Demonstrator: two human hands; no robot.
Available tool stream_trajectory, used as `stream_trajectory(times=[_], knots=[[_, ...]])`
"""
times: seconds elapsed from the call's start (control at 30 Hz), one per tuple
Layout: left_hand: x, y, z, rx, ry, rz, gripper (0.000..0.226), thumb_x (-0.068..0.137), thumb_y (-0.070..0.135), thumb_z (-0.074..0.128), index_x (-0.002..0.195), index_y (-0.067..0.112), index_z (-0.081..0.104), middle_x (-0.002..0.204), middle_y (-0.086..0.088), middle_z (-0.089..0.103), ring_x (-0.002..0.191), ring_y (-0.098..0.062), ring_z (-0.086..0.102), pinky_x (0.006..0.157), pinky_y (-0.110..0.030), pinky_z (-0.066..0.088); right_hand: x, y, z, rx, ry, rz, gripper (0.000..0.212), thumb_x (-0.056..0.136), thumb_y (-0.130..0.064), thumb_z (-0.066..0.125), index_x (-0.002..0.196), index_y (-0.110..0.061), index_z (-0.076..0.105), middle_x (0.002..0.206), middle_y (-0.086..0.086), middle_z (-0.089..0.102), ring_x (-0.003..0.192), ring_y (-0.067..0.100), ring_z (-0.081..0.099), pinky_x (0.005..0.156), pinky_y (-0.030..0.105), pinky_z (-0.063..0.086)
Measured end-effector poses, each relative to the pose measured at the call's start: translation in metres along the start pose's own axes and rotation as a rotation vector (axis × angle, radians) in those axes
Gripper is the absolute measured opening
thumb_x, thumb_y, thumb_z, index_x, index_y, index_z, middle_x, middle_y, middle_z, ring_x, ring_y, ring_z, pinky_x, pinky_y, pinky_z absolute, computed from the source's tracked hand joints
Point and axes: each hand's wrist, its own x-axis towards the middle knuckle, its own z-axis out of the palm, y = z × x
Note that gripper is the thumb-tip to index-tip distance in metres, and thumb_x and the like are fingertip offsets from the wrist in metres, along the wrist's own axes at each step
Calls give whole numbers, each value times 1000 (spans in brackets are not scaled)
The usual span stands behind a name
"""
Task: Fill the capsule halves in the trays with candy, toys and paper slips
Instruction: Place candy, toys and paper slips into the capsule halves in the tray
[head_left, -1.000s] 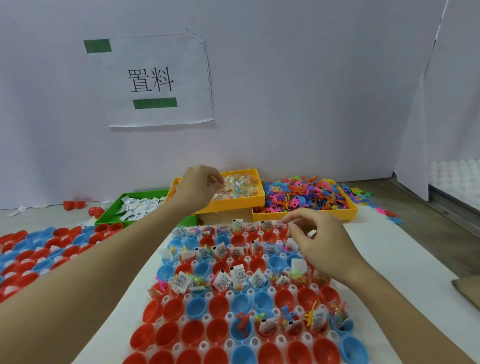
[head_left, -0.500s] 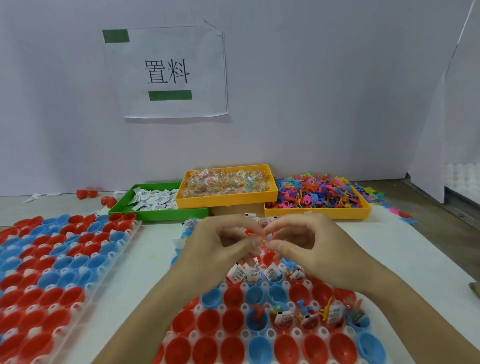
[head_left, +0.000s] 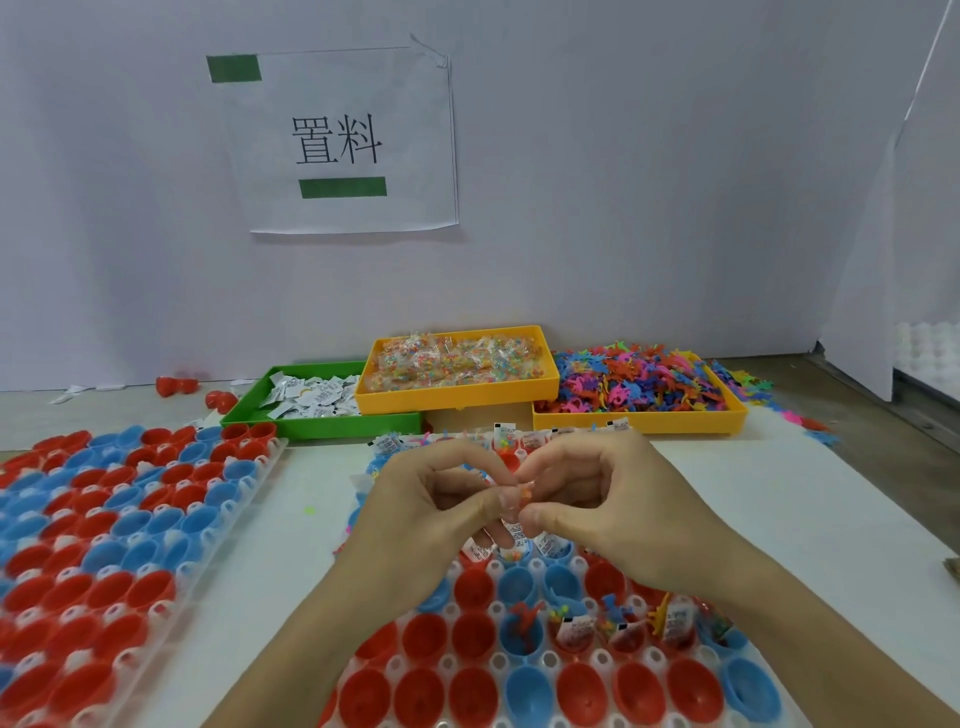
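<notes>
The white counter (head_left: 779, 519) carries two clear plastic trays of red and blue capsule halves: a left tray (head_left: 130, 545), holding bare halves only, and a near tray (head_left: 519, 675) under the hands, filled in its far rows and part of a nearer one. Behind stand a green bin of paper slips (head_left: 311, 400), a yellow bin of candy packets (head_left: 457, 369) and a yellow bin of coloured plastic toys (head_left: 639, 389). The left hand (head_left: 415, 514) and right hand (head_left: 613, 514) meet above the near tray, both grips pinching a small clear candy packet (head_left: 514, 501). Judging by this, candy filling is in hand; next the packet wants dropping into a half that lacks candy.
</notes>
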Motion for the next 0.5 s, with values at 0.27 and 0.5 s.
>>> stream_trajectory(times=[0.27,0.5], knots=[[-1,-5,-2,91,-48,13,27,73,14,81,99,14,73,86,-6,76,81,-22,74,78,-36,61,1,1,1,-40,70,18,13,84,-13,78,96,-18,78,80,-3,77,72,13,74,71,27,61],[0,-6,-3,147,-33,10,17,82,9,73,100,11,73,83,0,77,76,-16,74,73,-25,58,1,4,2,-40,61,4,12,84,-14,78,96,-19,78,82,-4,77,72,14,74,70,25,60]])
